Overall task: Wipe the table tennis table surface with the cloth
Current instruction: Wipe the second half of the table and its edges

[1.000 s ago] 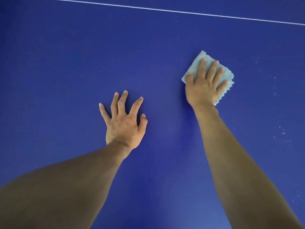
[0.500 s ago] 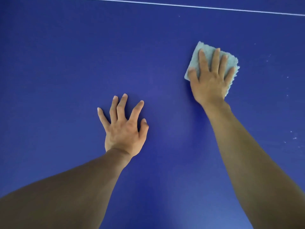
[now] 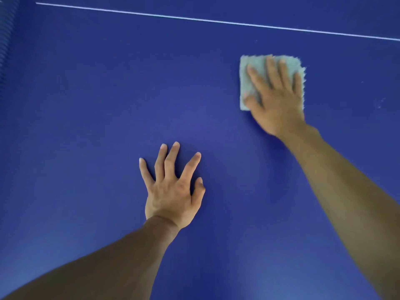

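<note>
Left hand [image 3: 173,189] is flat on the table [image 3: 86,94], fingers spread, just propping and holding nothing. Right hand [image 3: 279,100] is further out, fingers straight and slightly fanned, pressing the cloth [image 3: 252,70] down. It's blurry, so probably mid-swipe.

Risk imo: the cloth's only pinned by flat fingers, so a quick stroke could bunch it up or let it slip out. Also easy to miss the pale specks [image 3: 380,103] far right.

Cloth sits under the right hand, poking out past the fingertips and thumb side. It's well apart from the left hand and short of the white line [image 3: 216,21].
</note>
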Available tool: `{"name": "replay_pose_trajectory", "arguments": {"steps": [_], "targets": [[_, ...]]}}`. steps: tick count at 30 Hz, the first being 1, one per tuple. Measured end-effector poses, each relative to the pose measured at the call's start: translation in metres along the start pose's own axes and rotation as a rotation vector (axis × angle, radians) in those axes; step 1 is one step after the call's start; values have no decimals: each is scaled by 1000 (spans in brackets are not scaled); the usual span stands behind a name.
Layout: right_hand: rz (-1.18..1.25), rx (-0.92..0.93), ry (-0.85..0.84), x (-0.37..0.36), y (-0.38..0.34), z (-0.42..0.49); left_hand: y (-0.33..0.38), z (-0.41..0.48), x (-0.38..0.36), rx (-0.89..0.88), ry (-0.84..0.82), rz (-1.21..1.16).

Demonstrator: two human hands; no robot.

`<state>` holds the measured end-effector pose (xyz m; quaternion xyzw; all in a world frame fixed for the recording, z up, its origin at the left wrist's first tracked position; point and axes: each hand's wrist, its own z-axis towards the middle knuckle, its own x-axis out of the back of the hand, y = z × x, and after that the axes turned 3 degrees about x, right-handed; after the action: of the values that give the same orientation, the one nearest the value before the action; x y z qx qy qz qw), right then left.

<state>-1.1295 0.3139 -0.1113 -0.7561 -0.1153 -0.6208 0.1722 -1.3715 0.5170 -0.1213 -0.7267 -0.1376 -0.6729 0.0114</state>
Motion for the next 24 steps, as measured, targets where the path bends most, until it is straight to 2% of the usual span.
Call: {"name": "replay_pose_trajectory", "arguments": {"steps": [3,5,6,8,11,14,18,21,24], "targets": [[89,-327,31,17,18,69,-1,0,0,-5,-4,2],[144,-379,25,24,4,99,0,0,1,-9,-6,5],[148,-327,9,24,-10,104,-1,0,1,-12,-7,5],[87,-101,-33,18,-41,92,-1,0,2,-17,-12,10],[8,244,-41,-1,-67,19,0,1,5,-9,-15,19],[18,294,-17,-19,-47,-82,0,1,6,-13,-17,14],[44,147,-39,-16,19,-138,-1,2,3,-7,-19,-1],[98,-139,-47,-8,41,-115,-2,1,1,-8,-21,-1],[113,-396,11,-10,14,-78,0,0,1,0,-30,5]]}}
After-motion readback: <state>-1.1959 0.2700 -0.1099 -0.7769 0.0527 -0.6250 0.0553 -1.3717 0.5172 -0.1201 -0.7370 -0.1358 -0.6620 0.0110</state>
